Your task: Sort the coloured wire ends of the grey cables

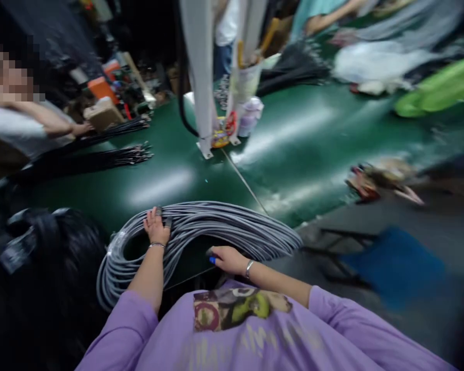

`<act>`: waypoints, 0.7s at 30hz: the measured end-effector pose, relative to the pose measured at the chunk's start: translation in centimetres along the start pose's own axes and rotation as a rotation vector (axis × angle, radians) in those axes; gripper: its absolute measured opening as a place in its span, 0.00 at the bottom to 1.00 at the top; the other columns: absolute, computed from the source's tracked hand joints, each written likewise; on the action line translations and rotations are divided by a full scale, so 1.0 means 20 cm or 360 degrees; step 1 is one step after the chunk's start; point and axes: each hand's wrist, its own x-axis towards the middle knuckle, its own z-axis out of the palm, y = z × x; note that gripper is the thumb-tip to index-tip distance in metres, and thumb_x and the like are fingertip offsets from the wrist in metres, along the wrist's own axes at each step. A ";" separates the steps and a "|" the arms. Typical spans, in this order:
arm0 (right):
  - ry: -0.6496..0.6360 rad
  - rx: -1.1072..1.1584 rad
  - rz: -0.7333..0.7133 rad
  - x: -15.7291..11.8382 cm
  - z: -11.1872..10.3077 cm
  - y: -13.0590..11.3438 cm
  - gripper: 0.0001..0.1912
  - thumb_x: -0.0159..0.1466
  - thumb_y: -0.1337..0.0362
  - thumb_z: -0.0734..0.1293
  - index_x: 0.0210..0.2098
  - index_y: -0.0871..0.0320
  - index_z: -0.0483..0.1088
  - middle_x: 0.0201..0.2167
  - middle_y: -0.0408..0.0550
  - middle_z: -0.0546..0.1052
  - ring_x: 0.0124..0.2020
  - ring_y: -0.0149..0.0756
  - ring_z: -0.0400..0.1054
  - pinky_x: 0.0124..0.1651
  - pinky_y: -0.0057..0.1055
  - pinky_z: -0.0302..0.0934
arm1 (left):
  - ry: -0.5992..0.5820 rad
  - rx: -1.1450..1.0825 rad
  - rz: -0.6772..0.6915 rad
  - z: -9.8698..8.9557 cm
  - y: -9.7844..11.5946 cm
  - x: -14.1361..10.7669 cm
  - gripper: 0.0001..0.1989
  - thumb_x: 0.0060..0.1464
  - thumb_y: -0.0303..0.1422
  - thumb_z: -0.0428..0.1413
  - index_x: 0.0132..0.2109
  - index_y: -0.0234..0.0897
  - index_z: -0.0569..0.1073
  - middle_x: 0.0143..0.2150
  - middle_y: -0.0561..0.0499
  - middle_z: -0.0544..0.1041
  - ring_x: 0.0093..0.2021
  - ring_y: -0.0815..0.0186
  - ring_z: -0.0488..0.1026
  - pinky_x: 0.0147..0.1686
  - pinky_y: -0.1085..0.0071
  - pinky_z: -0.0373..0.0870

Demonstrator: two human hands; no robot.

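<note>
A long coil of grey cable [224, 216] lies in loops along the near edge of the green table. My left hand [157, 228] rests on the coil's left part, open, with its fingers apart and dark wraps on some fingertips. Clear wrapping [118, 241] shows on the loops at the coil's left end. Inside the coil's curve, close to my body, my right hand [229, 259] has its fingers curled together. Something dark and something blue show at its fingertips; whether it holds anything is hidden.
White metal posts [201, 77] rise from the green table [294, 180], with a lilac container [250, 116] beside them. Bundles of black cables [116, 156] lie at left, near another person [31, 121]. A black heap [50, 268] stands left; a blue stool [394, 265] stands right.
</note>
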 end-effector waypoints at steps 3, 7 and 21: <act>0.0161 0.0256 0.0144 -0.20 0.10 0.17 0.01 0.55 0.67 0.67 0.27 0.58 0.71 0.29 0.44 0.75 0.35 0.33 0.66 0.36 0.24 0.57 | 0.0059 -0.0022 0.0057 0.01 0.00 0.02 0.30 0.60 0.42 0.46 0.66 0.34 0.57 0.68 0.42 0.55 0.70 0.53 0.43 0.65 0.51 0.36; 0.0262 0.0591 0.0340 -0.44 0.30 0.40 0.05 0.58 0.71 0.62 0.28 0.60 0.69 0.27 0.44 0.75 0.29 0.30 0.67 0.32 0.23 0.58 | 0.0101 -0.0020 0.0092 0.00 0.01 0.03 0.30 0.60 0.42 0.45 0.66 0.33 0.56 0.68 0.40 0.56 0.69 0.52 0.45 0.65 0.51 0.38; 0.0433 0.1270 0.0777 -0.15 0.43 0.68 0.11 0.68 0.62 0.61 0.44 0.63 0.67 0.30 0.44 0.72 0.24 0.25 0.66 0.25 0.23 0.61 | 0.0192 0.0098 0.0096 0.03 0.02 0.05 0.28 0.61 0.41 0.42 0.65 0.37 0.57 0.67 0.42 0.57 0.69 0.51 0.46 0.64 0.49 0.41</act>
